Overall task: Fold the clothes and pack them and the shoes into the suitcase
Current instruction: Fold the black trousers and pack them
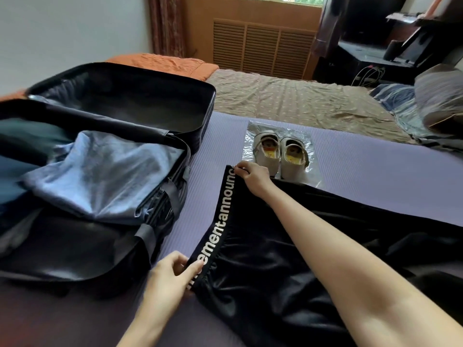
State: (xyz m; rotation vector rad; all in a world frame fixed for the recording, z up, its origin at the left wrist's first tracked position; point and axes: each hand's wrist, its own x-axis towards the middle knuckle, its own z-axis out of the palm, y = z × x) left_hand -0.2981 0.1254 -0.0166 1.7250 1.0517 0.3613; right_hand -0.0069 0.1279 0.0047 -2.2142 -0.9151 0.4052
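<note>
A black garment with a white-lettered waistband lies spread on the purple mat. My left hand pinches the near end of the waistband. My right hand pinches its far end, close to a pair of pale shoes standing on a clear plastic bag. An open black suitcase lies to the left. A folded light-blue garment sits in its near half, with darker clothes beside it at the left.
The purple mat covers the near bed, with a brown patterned sheet beyond. Pillows and bedding pile at the right. An orange blanket lies behind the suitcase.
</note>
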